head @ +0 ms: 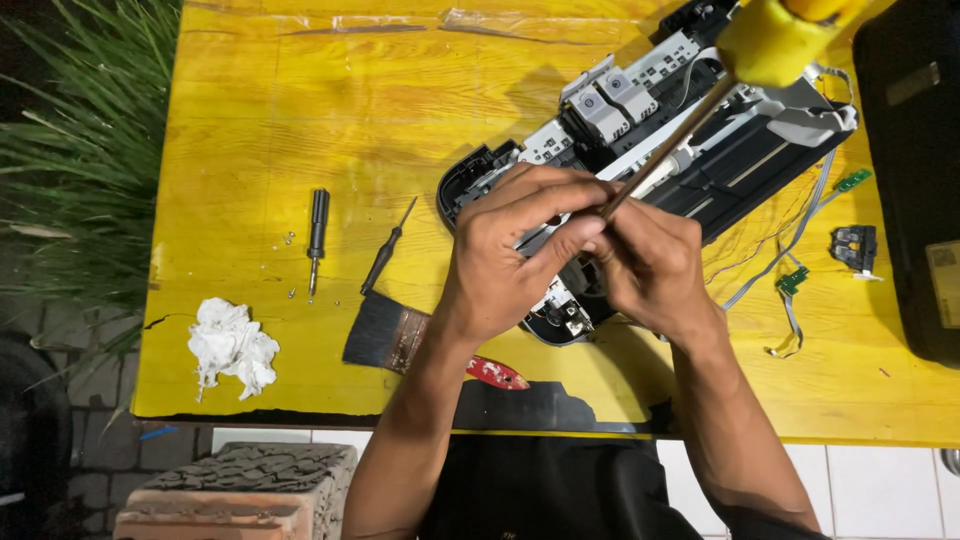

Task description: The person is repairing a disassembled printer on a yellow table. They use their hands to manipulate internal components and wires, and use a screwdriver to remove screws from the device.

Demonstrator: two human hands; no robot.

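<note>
Head view, and both hands are bunched together at mid-frame over the opened printer [650, 130] on the yellow table [250, 120]. The left hand [510, 250] is clenched around the shaft of a yellow-handled screwdriver [700, 110], with the right hand [650, 265] curled in beside it, fingers closing on the same shaft near its lower end. The handle rises toward the upper right, close to the lens; the tip is hidden beneath the fingers. Best handling, I'd judge: keep the shaft steady in line with its hidden point, pressing down so it doesn't slip. Both forearms come up from the bottom edge, wrists bent inward and touching. Lower left lie a paintbrush [385, 335], two small screwdrivers [318, 235] and a crumpled white cloth [232, 345].
</note>
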